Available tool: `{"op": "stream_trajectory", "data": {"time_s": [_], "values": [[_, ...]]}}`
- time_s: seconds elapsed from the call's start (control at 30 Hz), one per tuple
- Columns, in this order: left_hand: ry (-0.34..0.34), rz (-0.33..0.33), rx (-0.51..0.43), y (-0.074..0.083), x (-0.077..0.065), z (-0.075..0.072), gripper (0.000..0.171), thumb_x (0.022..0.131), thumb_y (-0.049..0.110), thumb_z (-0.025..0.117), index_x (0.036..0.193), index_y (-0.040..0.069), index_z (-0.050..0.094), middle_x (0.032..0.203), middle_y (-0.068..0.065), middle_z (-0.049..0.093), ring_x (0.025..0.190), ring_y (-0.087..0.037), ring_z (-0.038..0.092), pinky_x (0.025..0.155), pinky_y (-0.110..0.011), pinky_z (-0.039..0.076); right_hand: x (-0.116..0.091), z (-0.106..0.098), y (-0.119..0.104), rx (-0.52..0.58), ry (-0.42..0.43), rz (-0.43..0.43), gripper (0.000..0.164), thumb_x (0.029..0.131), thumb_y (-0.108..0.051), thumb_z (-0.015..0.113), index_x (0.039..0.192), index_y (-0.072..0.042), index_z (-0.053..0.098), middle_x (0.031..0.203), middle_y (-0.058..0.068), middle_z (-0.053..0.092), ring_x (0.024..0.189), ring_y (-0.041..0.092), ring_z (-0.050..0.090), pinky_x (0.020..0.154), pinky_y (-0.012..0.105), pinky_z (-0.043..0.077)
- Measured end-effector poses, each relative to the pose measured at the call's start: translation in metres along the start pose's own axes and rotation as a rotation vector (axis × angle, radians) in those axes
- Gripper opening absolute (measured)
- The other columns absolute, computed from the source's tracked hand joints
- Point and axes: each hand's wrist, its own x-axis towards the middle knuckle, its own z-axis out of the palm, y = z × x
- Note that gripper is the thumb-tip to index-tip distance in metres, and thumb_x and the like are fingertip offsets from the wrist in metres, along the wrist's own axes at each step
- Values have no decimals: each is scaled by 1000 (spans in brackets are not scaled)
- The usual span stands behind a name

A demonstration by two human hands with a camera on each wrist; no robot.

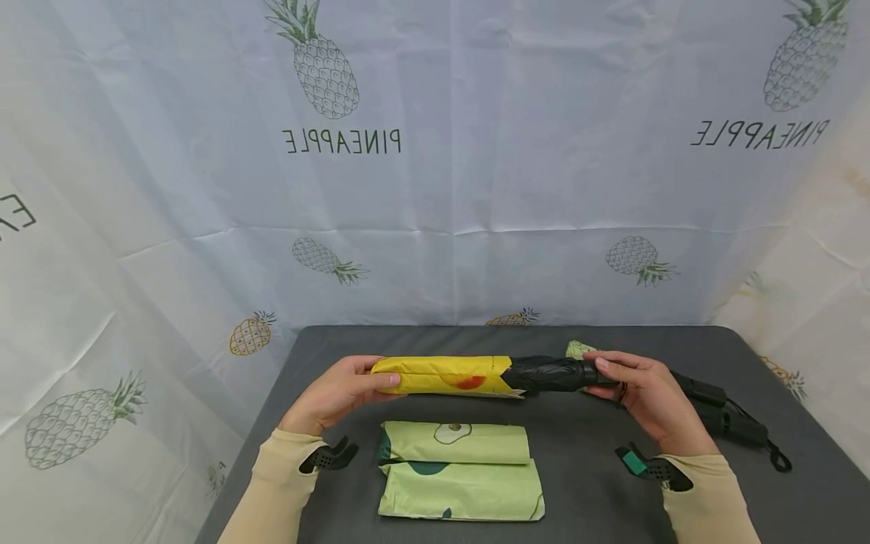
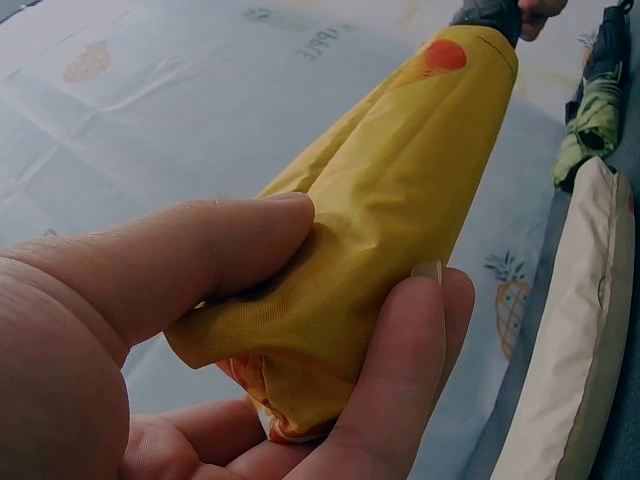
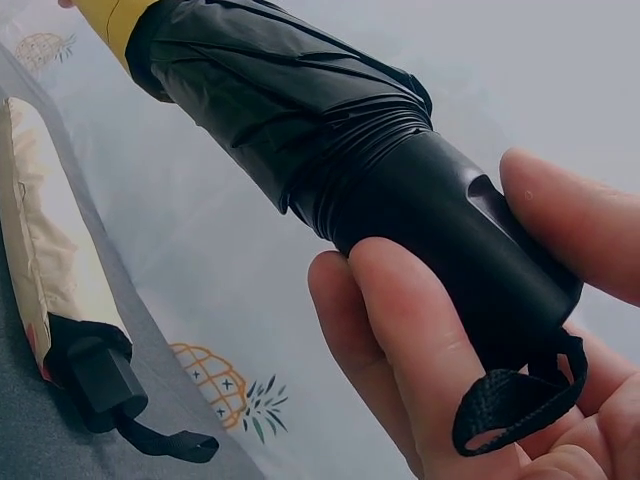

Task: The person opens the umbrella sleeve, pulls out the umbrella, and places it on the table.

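A folded black umbrella (image 1: pixel 550 373) lies level across both hands, partly inside a yellow umbrella sleeve (image 1: pixel 442 375) with an orange-red spot. My left hand (image 1: pixel 343 393) pinches the sleeve's far left end between thumb and fingers; in the left wrist view the yellow cloth (image 2: pixel 400 170) bunches there. My right hand (image 1: pixel 642 397) grips the umbrella's black handle (image 3: pixel 450 230), fingers below and thumb on the other side. From the handle's end hangs a black wrist strap (image 3: pixel 520 400). The sleeve's mouth sits around the black canopy, leaving the part near the handle bare.
Light green folded fabric (image 1: pixel 462 468) with egg and avocado prints lies on the dark grey table (image 1: pixel 578 483) in front. Behind my right hand lie more umbrellas, including a green-and-black one (image 2: pixel 597 110) and one in a cream cover (image 2: pixel 575 330). A pineapple-print curtain (image 1: pixel 476 189) hangs behind.
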Motion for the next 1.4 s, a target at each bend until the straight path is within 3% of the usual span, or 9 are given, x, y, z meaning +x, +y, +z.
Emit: {"op": "stream_trajectory", "data": {"time_s": [0.2, 0.63, 0.9, 1.13, 1.4], "values": [[5, 1, 5, 1, -1, -1, 49, 105, 24, 74, 143, -4, 63, 132, -12, 69, 118, -22, 73, 111, -47, 60, 2, -2, -1, -3, 4, 13, 29, 113, -12, 58, 136, -13, 76, 124, -16, 73, 111, 5, 76, 93, 33, 67], [5, 2, 15, 0, -3, -2, 49, 106, 23, 73, 145, -5, 62, 133, -13, 69, 118, -22, 73, 106, -40, 63, 2, -9, -2, -26, 10, 29, 30, 114, -14, 57, 136, -19, 77, 125, -19, 72, 109, 5, 76, 93, 31, 67], [15, -2, 3, -1, -5, -3, 51, 105, 23, 74, 146, -5, 61, 134, -14, 69, 118, -23, 73, 110, -47, 60, 2, -14, -1, -35, -3, 8, 30, 114, -13, 56, 135, -18, 77, 125, -20, 72, 109, 4, 75, 91, 30, 67], [20, 1, -5, -2, -5, -4, 51, 105, 22, 73, 146, -6, 60, 134, -14, 69, 118, -23, 74, 107, -41, 63, 1, -15, -1, -7, -18, 8, 32, 115, -12, 54, 133, -21, 78, 125, -19, 73, 108, 5, 76, 91, 29, 67], [-12, 9, 14, -6, 2, -1, 46, 106, 22, 72, 143, -3, 63, 134, -14, 69, 121, -24, 72, 113, -52, 57, -5, -24, 0, 21, 10, 26, 33, 115, -10, 53, 131, -23, 79, 125, -19, 71, 107, 6, 76, 90, 27, 66]]}}
